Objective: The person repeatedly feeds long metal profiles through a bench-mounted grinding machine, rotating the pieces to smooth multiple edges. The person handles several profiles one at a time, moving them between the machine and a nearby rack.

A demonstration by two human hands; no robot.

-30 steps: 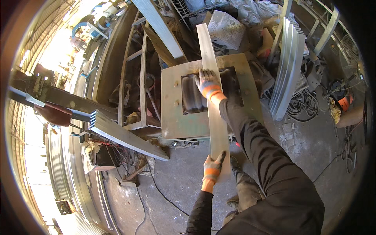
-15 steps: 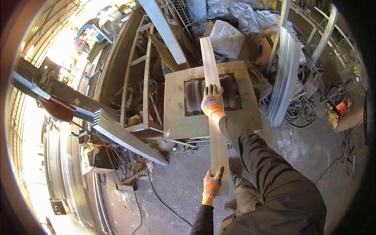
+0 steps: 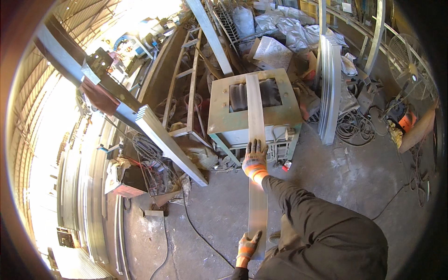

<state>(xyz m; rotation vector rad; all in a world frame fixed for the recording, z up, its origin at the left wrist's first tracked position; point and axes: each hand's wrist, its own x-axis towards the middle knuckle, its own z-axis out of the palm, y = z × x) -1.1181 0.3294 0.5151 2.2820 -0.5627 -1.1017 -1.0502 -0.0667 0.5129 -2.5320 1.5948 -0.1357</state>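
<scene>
A long flat silvery metal bar (image 3: pixel 255 116) runs from the box-shaped machine (image 3: pixel 219 112) toward me, its far part over the machine's top opening with dark ribbed rollers (image 3: pixel 239 97). My left hand (image 3: pixel 247 246), in a grey and orange glove, grips the bar's near end along its left edge, thumb on top. Farther up, just in front of the machine, my right hand (image 3: pixel 255 161) lies on the bar's upper face with fingers stretched out. It wears a matching glove. What is under that palm is hidden.
Long metal profiles (image 3: pixel 170 147) lean at the left, and more of them (image 3: pixel 329 88) stand upright at the right. A fan (image 3: pixel 406 65) and coiled cables (image 3: pixel 357 130) are at the far right. A black cable (image 3: pixel 189 214) crosses the concrete floor.
The bar has shifted toward me along with both hands. My right hand has come from above the machine's opening to in front of the machine. The view has also shifted.
</scene>
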